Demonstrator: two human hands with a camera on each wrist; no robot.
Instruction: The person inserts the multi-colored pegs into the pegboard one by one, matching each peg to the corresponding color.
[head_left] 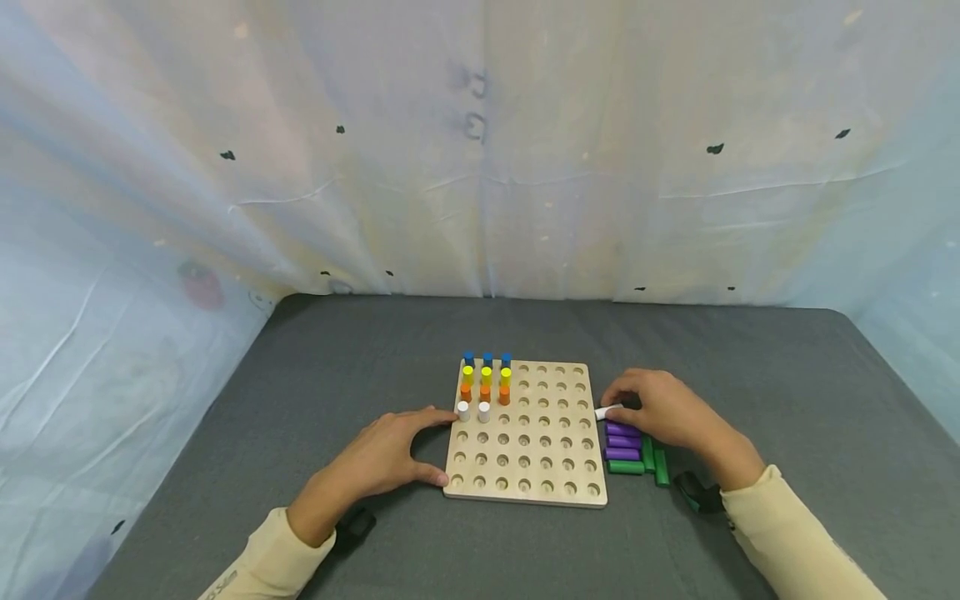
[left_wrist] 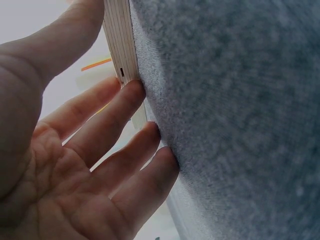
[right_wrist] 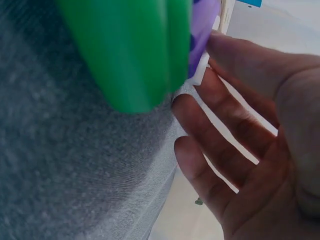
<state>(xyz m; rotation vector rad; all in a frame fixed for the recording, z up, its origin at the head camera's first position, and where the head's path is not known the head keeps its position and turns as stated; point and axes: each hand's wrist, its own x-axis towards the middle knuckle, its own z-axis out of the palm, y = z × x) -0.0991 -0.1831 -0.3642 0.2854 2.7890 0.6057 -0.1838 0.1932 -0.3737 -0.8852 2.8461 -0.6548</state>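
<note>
Right fingers [head_left: 622,385] pinch a white peg [head_left: 603,412]; a brush could roll purple pegs [head_left: 622,442] beside them; spread left fingers [head_left: 433,416] touch the board [head_left: 553,412].

- A pale, creased sheet [head_left: 555,217] hangs behind the table [head_left: 345,350], tinted faintly pink, yellow and lilac.
- Small black patches [head_left: 715,149] dot it; a blurry grey marking [head_left: 476,127] sits high near its middle.
- Bluish-white sheeting closes in the left side [head_left: 90,333] and right side [head_left: 918,250].
- A faded reddish print [head_left: 201,284] shows at left.
- Dark grey fabric covers the tabletop, its far corners rounded.
- The light is soft and diffuse.
</note>
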